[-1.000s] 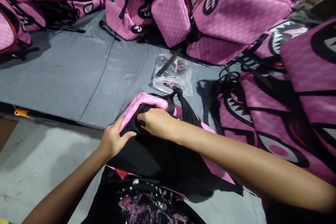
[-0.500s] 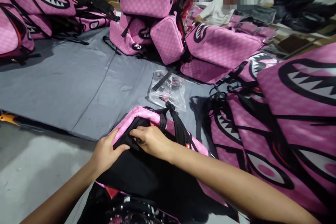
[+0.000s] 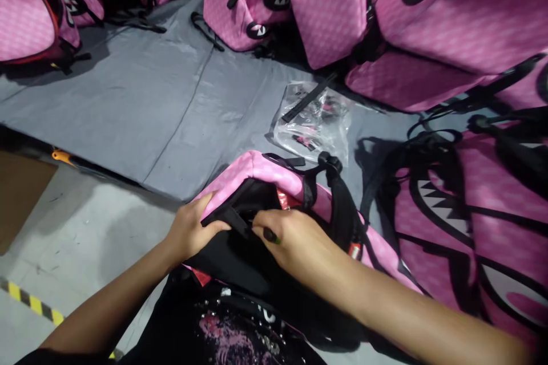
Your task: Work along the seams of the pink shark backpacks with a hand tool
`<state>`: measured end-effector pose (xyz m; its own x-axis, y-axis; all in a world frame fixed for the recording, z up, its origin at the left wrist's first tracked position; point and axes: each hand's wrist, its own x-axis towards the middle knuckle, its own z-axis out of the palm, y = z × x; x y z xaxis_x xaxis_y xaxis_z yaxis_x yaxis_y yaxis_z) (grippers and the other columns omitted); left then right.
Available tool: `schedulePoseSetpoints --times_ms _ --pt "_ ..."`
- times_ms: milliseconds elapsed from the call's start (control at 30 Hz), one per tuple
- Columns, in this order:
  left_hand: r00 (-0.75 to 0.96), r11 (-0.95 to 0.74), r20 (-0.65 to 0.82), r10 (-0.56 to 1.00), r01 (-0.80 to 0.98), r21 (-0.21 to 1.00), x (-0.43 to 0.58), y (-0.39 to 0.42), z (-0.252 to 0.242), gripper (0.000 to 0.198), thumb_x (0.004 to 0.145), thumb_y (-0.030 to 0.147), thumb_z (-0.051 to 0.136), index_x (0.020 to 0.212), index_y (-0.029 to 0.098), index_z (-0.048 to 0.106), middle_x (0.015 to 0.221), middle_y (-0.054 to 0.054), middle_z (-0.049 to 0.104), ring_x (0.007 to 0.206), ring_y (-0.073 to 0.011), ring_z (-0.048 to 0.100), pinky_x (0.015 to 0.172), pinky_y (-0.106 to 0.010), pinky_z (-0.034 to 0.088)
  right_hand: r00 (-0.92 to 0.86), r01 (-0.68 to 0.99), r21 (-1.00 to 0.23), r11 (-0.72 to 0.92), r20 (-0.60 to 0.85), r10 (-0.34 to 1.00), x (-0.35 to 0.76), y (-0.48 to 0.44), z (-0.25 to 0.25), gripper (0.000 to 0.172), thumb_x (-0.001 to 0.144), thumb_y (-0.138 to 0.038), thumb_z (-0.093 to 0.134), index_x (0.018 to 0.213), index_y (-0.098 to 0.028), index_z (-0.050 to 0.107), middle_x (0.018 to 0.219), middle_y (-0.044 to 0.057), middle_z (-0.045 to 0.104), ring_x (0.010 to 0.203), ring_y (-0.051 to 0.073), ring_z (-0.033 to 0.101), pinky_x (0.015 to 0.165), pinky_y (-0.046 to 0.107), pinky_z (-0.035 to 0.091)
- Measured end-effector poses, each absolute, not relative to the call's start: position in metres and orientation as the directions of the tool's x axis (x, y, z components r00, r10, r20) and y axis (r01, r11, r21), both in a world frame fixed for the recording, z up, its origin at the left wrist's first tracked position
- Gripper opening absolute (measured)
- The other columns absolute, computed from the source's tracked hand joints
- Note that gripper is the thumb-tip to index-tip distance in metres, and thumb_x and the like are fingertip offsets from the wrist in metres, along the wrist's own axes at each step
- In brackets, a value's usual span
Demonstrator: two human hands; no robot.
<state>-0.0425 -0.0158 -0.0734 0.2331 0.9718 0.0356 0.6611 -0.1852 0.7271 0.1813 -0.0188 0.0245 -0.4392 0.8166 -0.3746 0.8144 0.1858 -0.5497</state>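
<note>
A pink checkered backpack (image 3: 257,166) with black lining and black straps lies on my lap, its top pointing away from me. My left hand (image 3: 191,232) grips the backpack's left edge, thumb pressed on the black lining. My right hand (image 3: 295,239) rests on the black lining (image 3: 240,251) at the opening, fingers curled and pinching at it near a red tag (image 3: 283,201). What the right fingers hold is hidden. The straps bunch at a black knot (image 3: 331,163) on the far side.
A grey mat (image 3: 128,102) covers the floor ahead. Several pink shark-mouth backpacks (image 3: 449,17) pile along the back and right side. A clear plastic bag (image 3: 314,120) with small parts lies just beyond the backpack. Bare concrete (image 3: 85,228) and a yellow-black stripe (image 3: 32,308) are at left.
The view has tilted down and shifted, dropping the people at the back out of sight. My right hand moved slightly right along the opening, which now gapes wider and shows a red tag.
</note>
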Motion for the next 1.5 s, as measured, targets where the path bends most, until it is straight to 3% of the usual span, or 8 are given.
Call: schedulePoseSetpoints --times_ms 167,367,567,700,867,1067,1233,1500 --pt "0.275 -0.294 0.159 0.948 0.565 0.771 -0.053 -0.025 -0.082 0.052 0.084 0.043 0.068 0.129 0.020 0.059 0.115 -0.008 0.074 0.098 -0.0226 0.073 0.086 -0.033 0.060 -0.549 0.699 -0.663 0.267 -0.259 0.795 0.191 -0.054 0.015 0.037 0.083 -0.009 0.052 0.113 -0.021 0.070 0.100 0.008 0.069 0.074 0.014 0.065 0.065 0.023 0.051" --pt "0.316 -0.381 0.234 0.919 0.564 0.733 -0.051 -0.025 -0.074 0.050 0.087 0.039 0.068 0.129 0.016 0.057 0.113 -0.009 0.074 0.093 -0.0201 0.073 0.084 -0.031 0.060 -0.491 0.691 -0.700 0.181 -0.271 0.828 0.180 -0.028 0.013 0.046 0.087 -0.012 0.054 0.130 -0.026 0.065 0.093 0.006 0.073 0.071 0.016 0.068 0.066 0.026 0.053" --pt "0.295 -0.442 0.330 0.897 0.589 0.676 -0.049 -0.025 -0.079 0.045 0.085 0.033 0.070 0.125 0.017 0.058 0.111 -0.008 0.075 0.092 -0.0201 0.074 0.083 -0.030 0.061 -0.446 0.609 -0.790 0.070 -0.268 0.854 0.160 -0.012 0.014 0.033 0.089 -0.009 0.053 0.111 -0.023 0.074 0.096 0.004 0.074 0.083 0.016 0.069 0.075 0.026 0.051" --pt "0.310 -0.427 0.295 0.904 0.611 0.666 -0.053 -0.024 -0.079 0.047 0.084 0.036 0.070 0.125 0.017 0.059 0.109 -0.008 0.076 0.093 -0.0219 0.074 0.083 -0.032 0.061 -0.454 0.489 -0.856 -0.164 -0.411 0.790 0.155 -0.002 0.018 0.025 0.086 -0.007 0.051 0.096 -0.018 0.072 0.081 -0.001 0.069 0.068 0.010 0.059 0.063 0.020 0.045" --pt "0.310 -0.360 0.197 0.930 0.664 0.655 -0.055 -0.025 -0.077 0.056 0.080 0.043 0.075 0.128 0.017 0.060 0.117 -0.011 0.073 0.105 -0.0258 0.072 0.091 -0.035 0.059 -0.472 0.668 -0.742 -0.061 -0.486 0.736 0.173 -0.009 0.021 0.017 0.082 -0.008 0.054 0.072 -0.017 0.063 0.060 -0.006 0.054 0.053 0.007 0.043 0.051 0.019 0.033" --pt "0.297 -0.328 0.170 0.940 0.642 0.693 -0.054 -0.025 -0.075 0.060 0.079 0.047 0.076 0.130 0.020 0.061 0.117 -0.008 0.073 0.103 -0.0245 0.072 0.092 -0.034 0.059 -0.293 0.802 -0.592 0.072 -0.286 0.912 0.168 -0.024 0.018 0.017 0.090 -0.022 0.062 0.106 -0.020 0.069 0.079 0.002 0.071 0.066 0.013 0.063 0.061 0.023 0.042" --pt "0.312 -0.346 0.177 0.933 0.651 0.676 -0.056 -0.025 -0.075 0.057 0.077 0.039 0.078 0.127 0.017 0.061 0.116 -0.008 0.074 0.103 -0.0242 0.072 0.091 -0.033 0.059 -0.339 0.806 -0.582 0.108 -0.303 0.891 0.139 -0.008 0.023 0.012 0.092 -0.018 0.061 0.082 -0.015 0.066 0.071 0.003 0.068 0.061 0.012 0.060 0.057 0.023 0.038" --pt "0.283 -0.321 0.174 0.943 0.641 0.697 -0.053 -0.022 -0.075 0.052 0.080 0.042 0.075 0.126 0.021 0.061 0.113 -0.004 0.075 0.099 -0.0214 0.073 0.089 -0.033 0.059 -0.266 0.930 -0.344 0.128 -0.393 0.880 0.136 -0.003 0.027 0.013 0.089 -0.016 0.055 0.082 -0.014 0.065 0.071 0.006 0.066 0.055 0.013 0.054 0.051 0.027 0.028"
